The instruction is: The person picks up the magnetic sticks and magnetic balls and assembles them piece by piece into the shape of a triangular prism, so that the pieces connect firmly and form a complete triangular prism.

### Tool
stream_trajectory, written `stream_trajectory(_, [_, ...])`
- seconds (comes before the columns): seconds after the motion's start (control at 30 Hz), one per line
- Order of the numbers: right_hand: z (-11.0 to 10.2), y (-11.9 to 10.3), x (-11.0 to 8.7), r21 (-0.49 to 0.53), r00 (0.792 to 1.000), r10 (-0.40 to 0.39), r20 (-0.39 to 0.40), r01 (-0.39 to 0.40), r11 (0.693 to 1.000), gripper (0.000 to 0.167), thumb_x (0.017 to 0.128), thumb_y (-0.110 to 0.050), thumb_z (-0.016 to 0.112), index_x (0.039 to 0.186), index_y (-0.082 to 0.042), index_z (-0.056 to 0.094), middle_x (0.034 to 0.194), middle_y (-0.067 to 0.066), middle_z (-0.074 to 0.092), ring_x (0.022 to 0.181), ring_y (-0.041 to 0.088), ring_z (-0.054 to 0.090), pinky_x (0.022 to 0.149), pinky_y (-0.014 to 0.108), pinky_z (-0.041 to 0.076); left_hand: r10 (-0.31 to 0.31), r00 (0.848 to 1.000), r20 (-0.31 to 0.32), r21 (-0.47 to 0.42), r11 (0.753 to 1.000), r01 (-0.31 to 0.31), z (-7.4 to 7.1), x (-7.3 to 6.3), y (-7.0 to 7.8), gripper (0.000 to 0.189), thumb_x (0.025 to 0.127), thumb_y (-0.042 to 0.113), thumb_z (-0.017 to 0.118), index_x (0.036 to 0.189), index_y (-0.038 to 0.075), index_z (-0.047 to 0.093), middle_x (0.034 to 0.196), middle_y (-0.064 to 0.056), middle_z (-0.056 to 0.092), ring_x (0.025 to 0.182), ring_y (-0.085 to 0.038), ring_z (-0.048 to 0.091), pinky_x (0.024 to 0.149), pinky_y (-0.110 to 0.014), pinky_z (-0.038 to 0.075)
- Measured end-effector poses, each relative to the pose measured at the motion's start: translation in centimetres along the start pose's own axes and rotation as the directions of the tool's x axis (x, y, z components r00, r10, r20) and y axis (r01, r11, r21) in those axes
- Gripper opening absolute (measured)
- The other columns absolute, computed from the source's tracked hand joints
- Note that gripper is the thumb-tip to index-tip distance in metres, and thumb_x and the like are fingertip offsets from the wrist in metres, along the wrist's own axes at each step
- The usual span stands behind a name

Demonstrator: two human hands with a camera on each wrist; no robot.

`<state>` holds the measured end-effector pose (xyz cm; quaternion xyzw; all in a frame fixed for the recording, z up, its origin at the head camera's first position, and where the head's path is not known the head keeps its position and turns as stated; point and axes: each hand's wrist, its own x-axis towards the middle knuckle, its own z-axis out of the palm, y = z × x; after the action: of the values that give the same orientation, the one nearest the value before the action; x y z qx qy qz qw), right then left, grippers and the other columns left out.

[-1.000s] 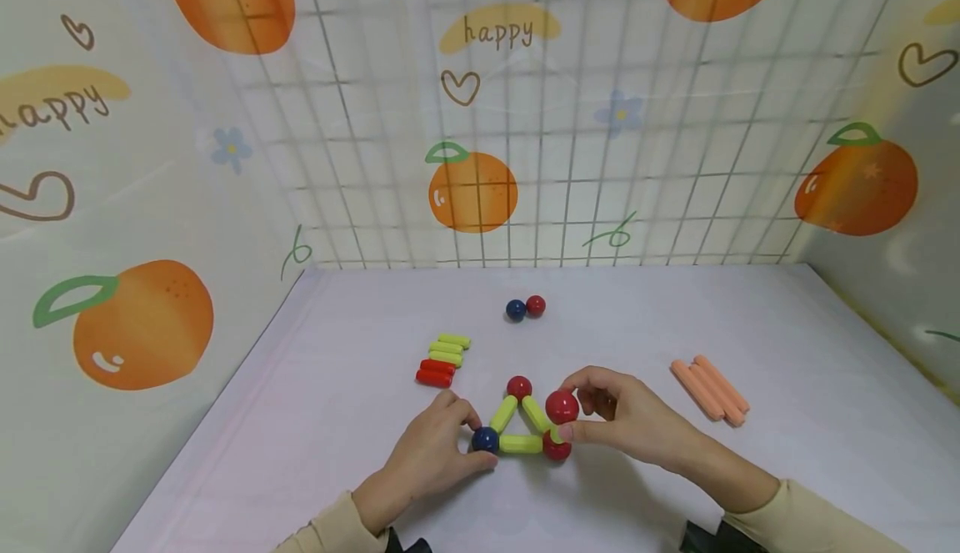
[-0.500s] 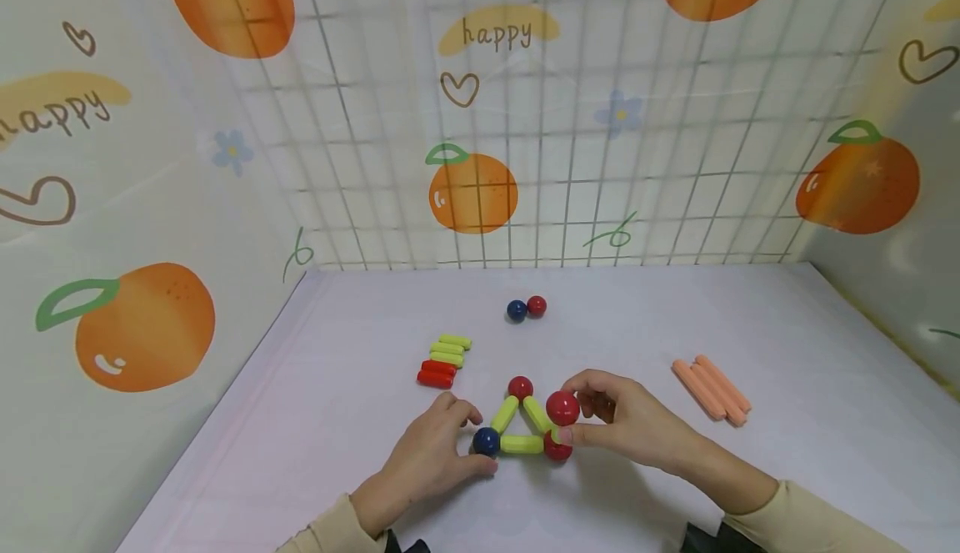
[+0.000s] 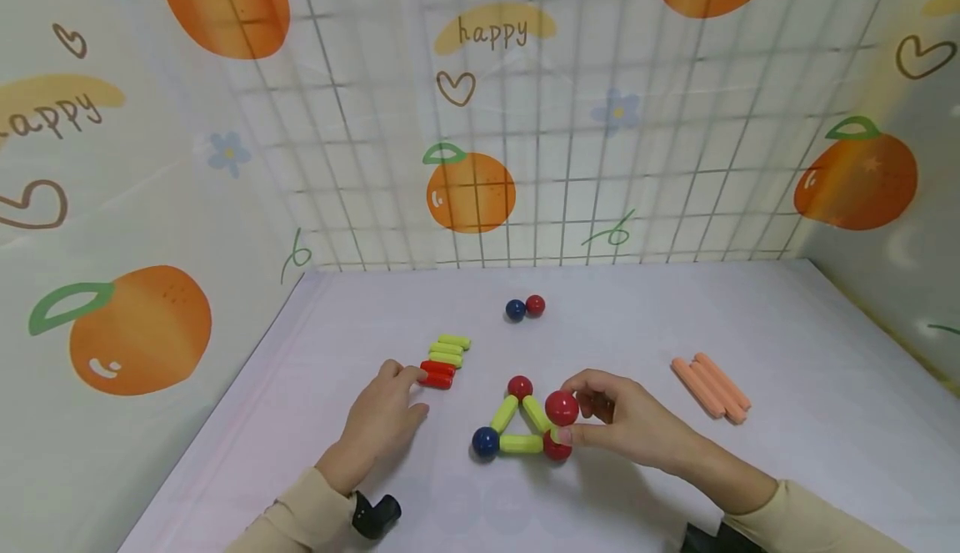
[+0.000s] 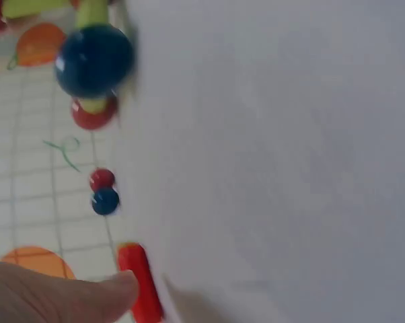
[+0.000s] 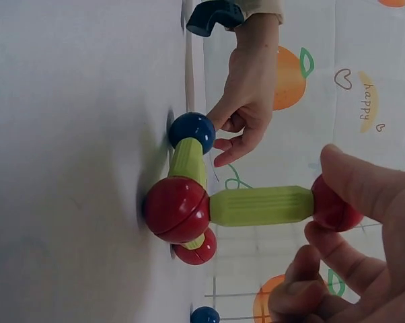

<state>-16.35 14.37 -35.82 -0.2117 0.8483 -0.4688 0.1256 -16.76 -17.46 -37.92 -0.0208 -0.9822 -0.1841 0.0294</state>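
Note:
A triangle of yellow-green rods (image 3: 521, 444) lies on the table, with a blue ball (image 3: 486, 442) at its left corner, a red ball (image 3: 521, 387) at the far one and another red ball (image 5: 177, 210) at the right. From that right corner rises an upright yellow-green rod (image 5: 261, 206), topped by a red ball (image 3: 562, 407). My right hand (image 3: 626, 419) pinches this top ball between thumb and finger. To the left of the triangle, my left hand (image 3: 381, 415) reaches with relaxed fingers to two red rods (image 3: 437, 374); a fingertip overlaps their left ends.
Several short yellow-green rods (image 3: 450, 349) lie beside the red ones. Farther back sit a loose blue ball (image 3: 515, 310) and a red ball (image 3: 536, 305). Longer peach rods (image 3: 710, 388) lie at the right. A printed curtain over a wire grid (image 3: 540, 203) stands behind the table.
My left hand has left the triangle's blue ball and moved left and away from me to the red rods. The right hand still holds the top red ball in the same place.

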Motion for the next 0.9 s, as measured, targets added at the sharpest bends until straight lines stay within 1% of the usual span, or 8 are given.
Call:
stream_trajectory(0.13, [0.0,-0.2,0.0,0.000,1.000,-0.001,-0.004,0.001,1.000,0.038,0.080,-0.034,0.081,0.110,-0.016,0.065,0.094,0.010,0.057,0.085,0.023,0.050,0.064,0.023,0.040,0.040,0.999,-0.030,0.038,0.999,-0.039,0.3,0.7,-0.8,0.039,0.085,0.013,0.074,0.122,0.010,0.064,0.103,-0.009,0.054,0.070,-0.015,0.049,0.061,-0.026,0.042])
stream_trajectory(0.23, [-0.1,-0.3,0.0,0.005,1.000,0.000,-0.005,0.000,1.000,0.038,0.080,-0.033,0.081,0.110,-0.016,0.065,0.094,0.009,0.057,0.086,0.024,0.050,0.065,0.023,0.040,0.070,0.997,-0.044,0.066,0.996,-0.067,0.5,1.3,-1.2,0.037,0.085,0.014,0.074,0.121,0.010,0.065,0.102,-0.010,0.054,0.070,-0.016,0.050,0.061,-0.027,0.043])
stream_trajectory(0.27, [-0.1,-0.3,0.0,0.006,1.000,0.002,-0.005,-0.002,1.000,0.038,0.080,-0.033,0.081,0.110,-0.016,0.065,0.094,0.008,0.057,0.086,0.024,0.050,0.065,0.023,0.040,0.070,0.997,-0.044,0.068,0.995,-0.067,0.5,1.5,-1.3,0.037,0.085,0.014,0.074,0.121,0.010,0.065,0.102,-0.010,0.054,0.069,-0.016,0.050,0.061,-0.027,0.043])
stream_trajectory(0.4, [0.0,-0.4,0.0,0.007,1.000,0.003,-0.010,-0.003,1.000,0.038,0.080,-0.033,0.081,0.110,-0.016,0.065,0.094,0.008,0.056,0.086,0.024,0.049,0.064,0.022,0.041,0.053,0.998,-0.034,0.061,0.997,-0.051,0.6,2.1,-1.4,0.035,0.086,0.016,0.074,0.118,0.011,0.065,0.102,-0.011,0.054,0.069,-0.016,0.049,0.061,-0.027,0.043])
stream_trajectory(0.53, [0.0,-0.2,0.0,0.011,1.000,0.007,-0.008,-0.007,1.000,0.039,0.079,-0.033,0.081,0.110,-0.016,0.065,0.092,0.009,0.056,0.085,0.023,0.050,0.065,0.022,0.041,0.035,0.999,-0.029,0.070,0.997,-0.033,0.9,2.5,-1.5,0.030,0.085,0.018,0.075,0.111,0.009,0.063,0.102,-0.011,0.055,0.068,-0.017,0.049,0.062,-0.028,0.045])
stream_trajectory(0.67, [0.1,0.0,0.0,0.013,1.000,0.013,-0.004,-0.013,1.000,0.039,0.079,-0.033,0.082,0.109,-0.015,0.065,0.093,0.009,0.056,0.087,0.024,0.050,0.065,0.023,0.041,0.020,0.999,-0.027,0.083,0.996,-0.018,1.3,2.7,-1.7,0.026,0.083,0.017,0.077,0.101,0.009,0.060,0.096,-0.010,0.053,0.065,-0.017,0.048,0.060,-0.027,0.043])
stream_trajectory(0.77, [0.2,0.0,0.0,0.006,1.000,0.009,-0.005,-0.009,1.000,0.038,0.079,-0.033,0.081,0.109,-0.016,0.065,0.093,0.010,0.057,0.086,0.024,0.050,0.065,0.023,0.041,0.004,1.000,-0.019,0.087,0.996,-0.002,1.3,2.8,-1.6,0.024,0.082,0.018,0.078,0.094,0.010,0.058,0.089,-0.008,0.051,0.064,-0.017,0.047,0.058,-0.026,0.040])
stream_trajectory(0.9, [0.2,0.0,0.0,-0.005,1.000,0.000,-0.008,0.000,1.000,0.037,0.080,-0.032,0.081,0.109,-0.017,0.065,0.093,0.009,0.057,0.084,0.022,0.050,0.064,0.023,0.040,-0.021,1.000,0.011,0.086,0.996,0.020,1.2,2.8,-1.5,0.025,0.082,0.021,0.078,0.091,0.010,0.057,0.080,-0.005,0.051,0.065,-0.017,0.047,0.057,-0.026,0.038])
